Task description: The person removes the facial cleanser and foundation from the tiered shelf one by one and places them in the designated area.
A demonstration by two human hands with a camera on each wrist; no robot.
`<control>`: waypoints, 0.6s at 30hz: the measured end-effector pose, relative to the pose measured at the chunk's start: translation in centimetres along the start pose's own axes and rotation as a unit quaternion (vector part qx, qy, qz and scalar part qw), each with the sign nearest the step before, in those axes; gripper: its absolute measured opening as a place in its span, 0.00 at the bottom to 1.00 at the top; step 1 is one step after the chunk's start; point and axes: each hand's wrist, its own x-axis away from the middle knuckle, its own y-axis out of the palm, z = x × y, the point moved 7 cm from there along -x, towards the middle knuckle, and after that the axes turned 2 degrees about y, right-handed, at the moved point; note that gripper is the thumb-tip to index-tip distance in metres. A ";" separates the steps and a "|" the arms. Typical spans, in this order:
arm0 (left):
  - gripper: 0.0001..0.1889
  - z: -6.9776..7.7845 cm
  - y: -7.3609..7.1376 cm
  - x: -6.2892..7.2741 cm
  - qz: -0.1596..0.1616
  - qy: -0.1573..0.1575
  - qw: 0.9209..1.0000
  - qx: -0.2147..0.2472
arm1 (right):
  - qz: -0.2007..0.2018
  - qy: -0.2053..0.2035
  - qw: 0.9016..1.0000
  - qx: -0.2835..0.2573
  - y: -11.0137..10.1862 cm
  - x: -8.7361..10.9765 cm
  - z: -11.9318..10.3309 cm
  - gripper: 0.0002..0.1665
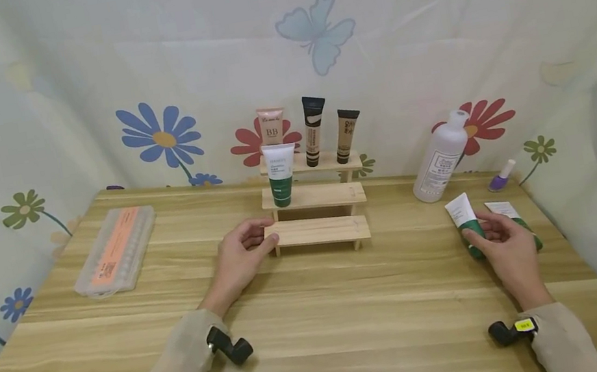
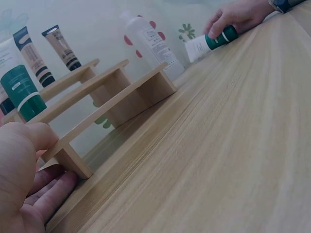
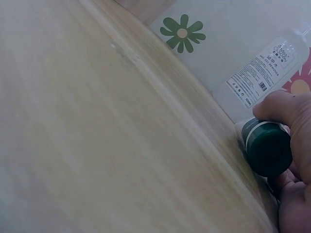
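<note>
My left hand [image 1: 241, 255] holds the left end of the three-step wooden display stand [image 1: 320, 230] at its lowest step. In the left wrist view the thumb lies on the step's edge, with the fingers beside the leg below. On the right, my right hand [image 1: 507, 250] grips a white squeeze tube with a green cap end [image 1: 461, 211], tilted close over the table. A second white-and-green tube [image 1: 507, 210] lies just behind that hand, partly hidden by it. On the stand's middle step stands another white-and-green tube [image 1: 280, 172].
The top step bears a pink BB cream tube [image 1: 271, 125], a black-capped tube [image 1: 313, 134] and a smaller gold-brown tube [image 1: 347, 137]. A nail gel remover bottle [image 1: 439, 159] and purple nail polish [image 1: 501, 177] stand back right. A clear case [image 1: 116, 250] lies left.
</note>
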 end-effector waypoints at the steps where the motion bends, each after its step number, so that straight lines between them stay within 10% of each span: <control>1: 0.17 0.0 0.0 0.0 0.000 0.000 1.000 -0.001 | -0.004 0.001 1.000 0.007 0.0 0.0 0.0 0.30; 18: 0.17 -0.1 0.0 0.0 0.000 0.002 1.000 -0.011 | 0.026 -0.001 0.999 0.020 -0.3 0.3 -0.2 0.27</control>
